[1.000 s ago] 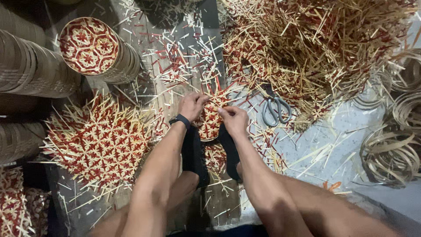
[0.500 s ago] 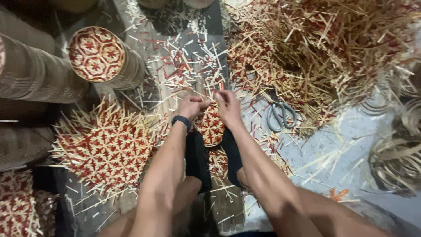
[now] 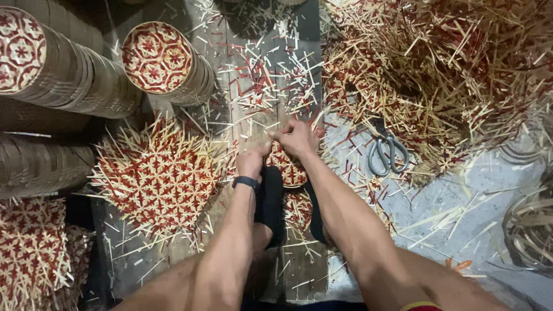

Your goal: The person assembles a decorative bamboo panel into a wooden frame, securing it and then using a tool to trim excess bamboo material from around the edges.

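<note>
A small red and cream woven bamboo mat (image 3: 286, 168) lies on the wooden floor, pinned under my two black-socked feet (image 3: 269, 196). My left hand (image 3: 252, 160), with a dark band on its wrist, grips the mat's near left edge. My right hand (image 3: 298, 137) pinches strips at the mat's far edge, fingers closed on them. Both hands nearly touch each other above the mat.
A finished woven mat (image 3: 156, 174) lies at left, with more mats (image 3: 31, 250) at the lower left. Stacked round woven baskets (image 3: 164, 60) stand at the upper left. Scissors (image 3: 385, 151) lie right of my hands beside a big heap of bamboo strips (image 3: 443, 75). Coiled strips (image 3: 530, 227) sit far right.
My right hand has moved up and away to the mat's far edge. My left hand has stayed at the near edge. The view has shifted slightly.
</note>
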